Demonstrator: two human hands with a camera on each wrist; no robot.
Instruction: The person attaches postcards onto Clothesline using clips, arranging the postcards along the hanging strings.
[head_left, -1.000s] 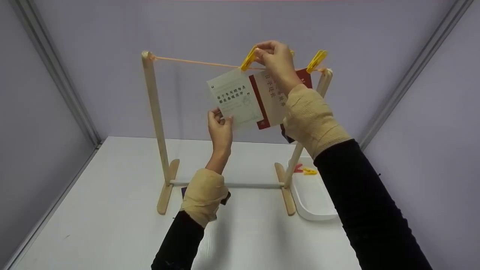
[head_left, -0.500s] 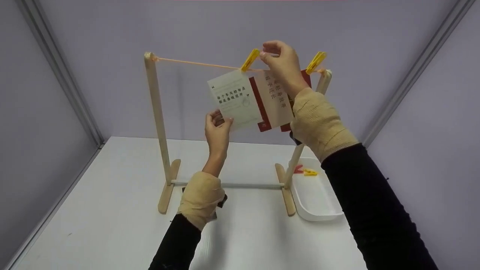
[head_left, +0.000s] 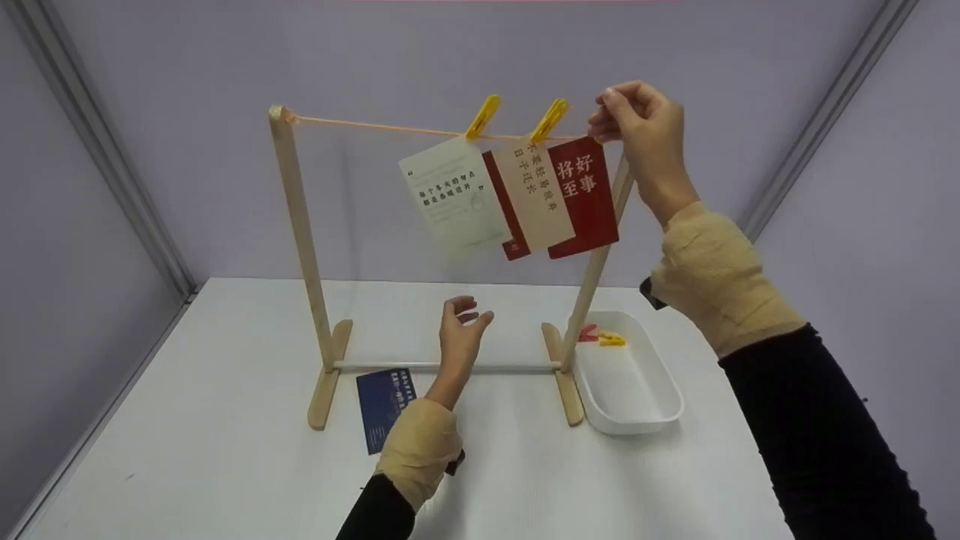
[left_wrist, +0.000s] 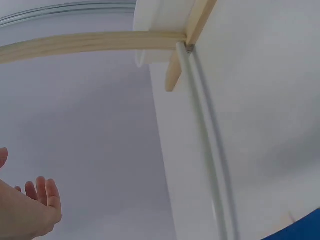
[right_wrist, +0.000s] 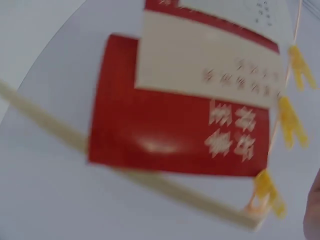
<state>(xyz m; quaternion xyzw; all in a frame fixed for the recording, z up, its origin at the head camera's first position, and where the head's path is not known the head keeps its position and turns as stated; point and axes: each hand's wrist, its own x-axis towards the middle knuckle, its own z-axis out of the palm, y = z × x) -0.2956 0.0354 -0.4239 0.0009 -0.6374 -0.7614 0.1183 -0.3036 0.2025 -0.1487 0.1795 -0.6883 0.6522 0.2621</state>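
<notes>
My left hand (head_left: 461, 334) is empty below the cards, fingers loosely bent; its fingers also show in the left wrist view. My right hand (head_left: 649, 135) is by the string's right end, thumb near the fingertips, and hides a third clothespin in the head view. In the right wrist view that yellow clothespin (right_wrist: 270, 192) clips the red card (right_wrist: 175, 125), with a gap to the hand. On the orange string (head_left: 375, 126) hang a pale green card (head_left: 454, 202), a cream card with a dark red strip (head_left: 540, 199) and the red card, each held by a yellow clothespin (head_left: 484, 116).
A wooden frame (head_left: 304, 240) with a crossbar (head_left: 517, 368) carries the string. On the table, a dark blue card (head_left: 379, 405) lies by its left foot, partly covered by my arm. A white tray (head_left: 630, 390) at right holds red and yellow clothespins (head_left: 611, 340).
My left hand has let go of the pale green card and dropped. My right hand has released the left clothespin and moved right. The blue card is now more exposed.
</notes>
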